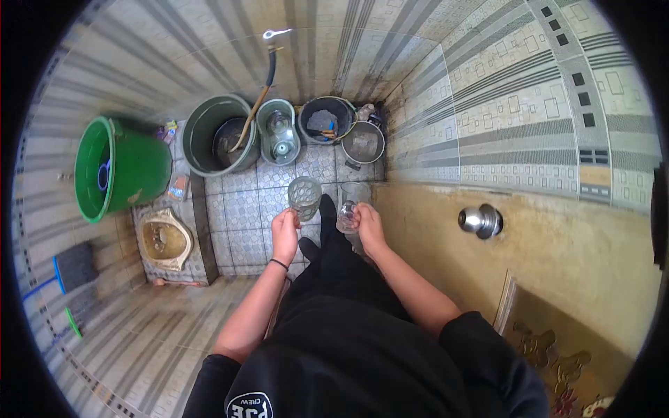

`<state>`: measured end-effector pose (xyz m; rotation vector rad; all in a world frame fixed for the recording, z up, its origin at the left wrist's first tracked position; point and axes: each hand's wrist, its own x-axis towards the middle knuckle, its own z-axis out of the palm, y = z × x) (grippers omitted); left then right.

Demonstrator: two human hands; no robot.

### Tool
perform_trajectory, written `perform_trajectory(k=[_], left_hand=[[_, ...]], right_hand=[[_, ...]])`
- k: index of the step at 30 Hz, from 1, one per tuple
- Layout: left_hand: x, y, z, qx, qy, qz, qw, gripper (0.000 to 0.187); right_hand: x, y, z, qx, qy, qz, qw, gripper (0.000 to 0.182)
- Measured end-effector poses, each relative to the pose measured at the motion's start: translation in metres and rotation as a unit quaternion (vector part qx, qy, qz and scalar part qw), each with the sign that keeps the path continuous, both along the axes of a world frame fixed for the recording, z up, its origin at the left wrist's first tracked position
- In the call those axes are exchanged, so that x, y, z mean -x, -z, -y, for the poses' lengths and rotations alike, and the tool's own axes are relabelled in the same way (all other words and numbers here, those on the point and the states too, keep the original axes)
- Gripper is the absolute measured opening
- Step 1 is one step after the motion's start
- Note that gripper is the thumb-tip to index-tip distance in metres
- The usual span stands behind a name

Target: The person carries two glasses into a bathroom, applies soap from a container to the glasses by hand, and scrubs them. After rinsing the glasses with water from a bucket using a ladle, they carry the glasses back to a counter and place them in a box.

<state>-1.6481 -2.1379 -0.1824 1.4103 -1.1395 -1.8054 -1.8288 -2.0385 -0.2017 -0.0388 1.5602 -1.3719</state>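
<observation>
My left hand (pixel 285 235) is closed on the handle of a clear glass mug (pixel 304 192) with a dimpled surface. A second clear glass mug (pixel 355 190) is in my right hand (pixel 368 226), its fingers wrapped round the handle. Both mugs are held out in front of my body, side by side and apart, above the tiled floor (pixel 240 223). Beyond them stands an oblong green basin (pixel 262 132) with clear glassware inside. My feet show just below and between the mugs.
A hose (pixel 259 104) runs from the wall tap (pixel 272 36) into a round tub (pixel 196 155). A dark bucket (pixel 306 111) and metal pot (pixel 363 159) stand by the right wall. Left are a green bucket (pixel 143 167) and squat toilet (pixel 183 244). A door knob (pixel 481 221) juts out right.
</observation>
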Motion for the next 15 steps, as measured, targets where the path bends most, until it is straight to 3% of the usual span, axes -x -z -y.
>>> perform_trajectory(k=[2,4,6,8,10,15], left_hand=[[0.008,0.006,0.02,-0.004,0.023,0.021,1.0,0.029],[0.013,0.011,0.034,-0.017,0.023,0.023,0.999,0.029],[0.021,0.013,0.045,-0.038,0.011,0.023,0.999,0.029],[0.026,0.007,0.057,-0.048,0.01,0.02,0.999,0.029],[0.019,0.009,0.059,-0.063,0.01,0.012,0.998,0.029],[0.002,0.01,0.061,-0.105,-0.034,0.025,0.994,0.029]], right_hand=[[0.024,0.023,0.041,-0.101,-0.021,-0.075,0.992,0.036],[0.058,0.089,0.081,-0.155,-0.081,-0.273,0.946,0.04],[0.095,0.113,0.126,-0.218,-0.087,-0.356,0.904,0.041],[0.139,0.127,0.166,-0.359,-0.139,-0.34,0.858,0.039],[0.171,0.14,0.19,-0.398,-0.065,-0.339,0.85,0.047],[0.216,0.173,0.207,-0.419,-0.114,-0.34,0.834,0.048]])
